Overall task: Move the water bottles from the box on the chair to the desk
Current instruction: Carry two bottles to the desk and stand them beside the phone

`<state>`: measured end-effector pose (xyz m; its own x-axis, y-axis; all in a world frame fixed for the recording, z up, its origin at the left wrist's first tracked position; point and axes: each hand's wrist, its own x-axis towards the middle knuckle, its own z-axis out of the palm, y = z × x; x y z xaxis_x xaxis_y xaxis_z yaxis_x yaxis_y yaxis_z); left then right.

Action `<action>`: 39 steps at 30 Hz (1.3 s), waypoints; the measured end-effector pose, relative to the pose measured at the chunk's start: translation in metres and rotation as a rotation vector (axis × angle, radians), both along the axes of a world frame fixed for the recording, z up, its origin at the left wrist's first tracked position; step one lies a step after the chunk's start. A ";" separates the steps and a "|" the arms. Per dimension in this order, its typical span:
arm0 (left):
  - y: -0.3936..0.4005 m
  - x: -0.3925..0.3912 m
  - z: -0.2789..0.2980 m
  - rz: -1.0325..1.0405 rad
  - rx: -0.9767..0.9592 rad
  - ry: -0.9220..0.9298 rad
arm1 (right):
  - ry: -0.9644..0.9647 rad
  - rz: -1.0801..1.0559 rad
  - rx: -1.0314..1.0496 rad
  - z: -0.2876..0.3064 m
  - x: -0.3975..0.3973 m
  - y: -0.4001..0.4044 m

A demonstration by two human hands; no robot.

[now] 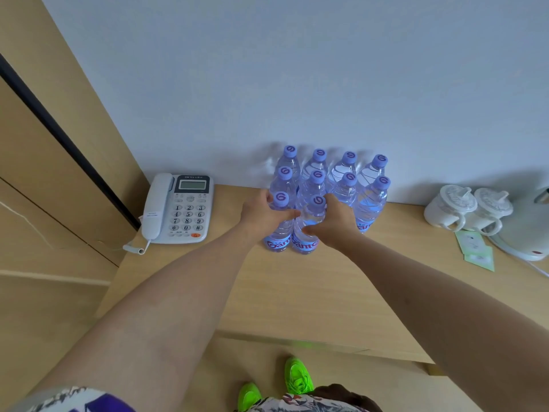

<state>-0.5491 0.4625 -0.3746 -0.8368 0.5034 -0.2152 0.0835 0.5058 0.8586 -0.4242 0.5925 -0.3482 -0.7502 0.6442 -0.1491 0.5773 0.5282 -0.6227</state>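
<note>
The box and the chair named in the task lie outside the head view, and both of the person's forearms are cut off by the lower edge. Ten clear plastic water bottles with lilac caps (pixel 341 185) stand upright on the pale wooden worktop (pixel 297 292), packed against the grey-white wall (pixel 297 69): four in the row at the wall, four in the row in front of it, two nearest the person. The labels of the rear bottles are hidden behind the front ones, and only parts of the red-and-blue label print can be read.

The left hand (pixel 261 214) wraps the front left bottle (pixel 279 230) just below its cap, its fingers curled round the far side and mostly out of sight. The right hand (pixel 332 221) grips the front right bottle (pixel 309 230), thumb across the near face, the fingers hidden behind it. Both bottles stand on the worktop, touching each other.

Left of the bottles sits one white corded desk telephone with a keypad (pixel 181 209). Right of the bottles stand two white lidded ceramic mugs (pixel 466 209), then one white appliance (pixel 528 233) cut off by the frame edge, too partial to identify. Two pale green paper packets (pixel 475 248) lie in front of the mugs. Below the worktop edge, two bright green shoes (pixel 297 376) show on the floor.
</note>
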 end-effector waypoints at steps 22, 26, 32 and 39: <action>-0.006 -0.001 -0.003 -0.045 -0.012 0.031 | 0.049 -0.143 -0.011 -0.005 0.009 -0.022; -0.012 0.010 0.013 -0.038 -0.035 0.108 | 0.030 -0.160 0.020 -0.001 0.024 -0.022; 0.013 0.034 0.063 -0.132 -0.151 0.491 | 0.045 -0.165 0.114 0.025 0.068 -0.005; 0.093 0.156 0.092 -0.428 -0.174 0.725 | -0.033 -0.241 0.304 0.054 0.194 0.039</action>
<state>-0.3936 0.5557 -0.2823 -0.5433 0.8164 0.1958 0.7951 0.4254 0.4324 -0.2306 0.6315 -0.2938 -0.5697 0.8200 0.0544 0.7244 0.5323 -0.4380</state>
